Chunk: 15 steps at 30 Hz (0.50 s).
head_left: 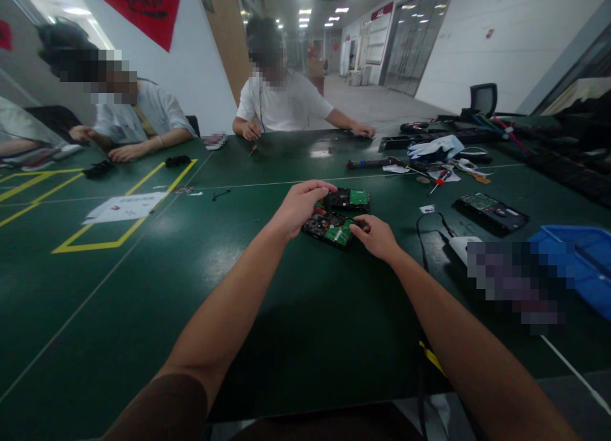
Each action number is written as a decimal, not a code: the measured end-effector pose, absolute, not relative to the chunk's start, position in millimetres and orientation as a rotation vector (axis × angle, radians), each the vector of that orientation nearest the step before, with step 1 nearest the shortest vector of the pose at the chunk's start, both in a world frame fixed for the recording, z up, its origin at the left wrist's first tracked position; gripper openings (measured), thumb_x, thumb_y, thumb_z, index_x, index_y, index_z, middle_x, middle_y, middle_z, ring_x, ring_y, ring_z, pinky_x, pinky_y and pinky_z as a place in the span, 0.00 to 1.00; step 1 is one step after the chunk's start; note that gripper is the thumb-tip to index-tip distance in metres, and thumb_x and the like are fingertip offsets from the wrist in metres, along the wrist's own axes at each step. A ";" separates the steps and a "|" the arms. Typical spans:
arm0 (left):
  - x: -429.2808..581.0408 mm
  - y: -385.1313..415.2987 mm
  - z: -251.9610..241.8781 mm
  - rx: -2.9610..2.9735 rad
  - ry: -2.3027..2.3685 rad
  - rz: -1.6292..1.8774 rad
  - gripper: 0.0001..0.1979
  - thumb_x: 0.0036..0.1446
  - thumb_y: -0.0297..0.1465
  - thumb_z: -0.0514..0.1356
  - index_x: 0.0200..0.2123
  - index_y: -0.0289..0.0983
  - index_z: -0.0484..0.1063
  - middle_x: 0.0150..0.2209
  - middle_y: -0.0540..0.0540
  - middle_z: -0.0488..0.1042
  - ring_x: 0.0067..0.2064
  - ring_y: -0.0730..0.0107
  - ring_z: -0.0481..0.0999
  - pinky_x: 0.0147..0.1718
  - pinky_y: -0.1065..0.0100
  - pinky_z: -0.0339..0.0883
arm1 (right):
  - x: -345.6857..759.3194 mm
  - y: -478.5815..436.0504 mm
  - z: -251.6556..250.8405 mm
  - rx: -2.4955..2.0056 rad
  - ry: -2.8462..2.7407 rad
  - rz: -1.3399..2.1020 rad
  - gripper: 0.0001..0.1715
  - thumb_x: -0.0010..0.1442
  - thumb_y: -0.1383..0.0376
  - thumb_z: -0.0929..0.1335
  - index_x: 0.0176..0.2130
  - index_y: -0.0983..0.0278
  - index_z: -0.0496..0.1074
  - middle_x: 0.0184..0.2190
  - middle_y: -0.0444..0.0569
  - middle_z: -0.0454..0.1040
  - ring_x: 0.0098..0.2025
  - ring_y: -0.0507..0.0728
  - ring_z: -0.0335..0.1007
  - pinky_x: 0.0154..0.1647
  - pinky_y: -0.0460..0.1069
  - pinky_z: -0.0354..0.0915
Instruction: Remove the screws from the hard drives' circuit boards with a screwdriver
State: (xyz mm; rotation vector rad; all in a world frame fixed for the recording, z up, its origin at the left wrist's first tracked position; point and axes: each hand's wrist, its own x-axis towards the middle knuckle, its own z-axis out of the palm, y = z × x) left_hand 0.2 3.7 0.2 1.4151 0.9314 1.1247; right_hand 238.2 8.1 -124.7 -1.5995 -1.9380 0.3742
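Two hard drives lie close together on the green table, circuit boards facing up. The near hard drive (340, 232) is slightly angled and partly covered by my fingers. My right hand (377, 237) grips its right end between thumb and fingers. Curled over the drives' left side is my left hand (301, 207), closed at a hard drive's edge; its thumb and lower fingers are partly hidden, and which drive it presses is hard to tell. Just behind sits the far hard drive (359, 199), its left end close to my left fingertips.
A third hard drive (491, 212) lies to the right, near a blue bin (582, 263) and a cabled white device (465, 247). Behind are a red screwdriver (440, 181) and gloves (436, 148). A paper sheet (126, 207) lies left. Two people sit opposite; another is partly visible far left.
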 end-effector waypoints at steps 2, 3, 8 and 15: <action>0.6 3.1 1.0 1.407 0.936 1.134 0.08 0.60 0.29 0.59 0.38 0.36 0.79 0.41 0.43 0.76 0.39 0.68 0.72 0.29 0.72 0.68 | 238.2 7.8 -124.5 -1.599 -1.934 0.379 0.21 0.66 0.54 0.69 0.53 0.63 0.75 0.49 0.54 0.77 0.38 0.56 0.73 0.41 0.52 0.68; 1.0 2.9 1.2 1.402 0.932 1.142 0.08 0.59 0.29 0.59 0.38 0.36 0.78 0.40 0.44 0.75 0.39 0.69 0.72 0.29 0.72 0.69 | 238.1 7.8 -124.6 -1.601 -1.933 0.379 0.21 0.66 0.54 0.69 0.53 0.63 0.75 0.49 0.54 0.77 0.38 0.56 0.73 0.41 0.52 0.68; 3.0 4.3 -0.8 1.381 0.862 1.167 0.06 0.59 0.28 0.60 0.36 0.36 0.77 0.40 0.44 0.75 0.39 0.69 0.73 0.35 0.69 0.73 | 238.3 8.9 -126.1 -1.617 -1.924 0.369 0.21 0.65 0.53 0.69 0.53 0.62 0.75 0.47 0.53 0.78 0.37 0.56 0.74 0.40 0.52 0.67; 3.0 8.0 -6.3 1.408 0.848 1.164 0.05 0.60 0.31 0.62 0.36 0.36 0.78 0.40 0.44 0.77 0.39 0.70 0.73 0.33 0.70 0.69 | 237.3 8.3 -124.4 -1.608 -1.927 0.367 0.20 0.66 0.54 0.69 0.52 0.63 0.75 0.48 0.54 0.78 0.37 0.56 0.73 0.41 0.52 0.68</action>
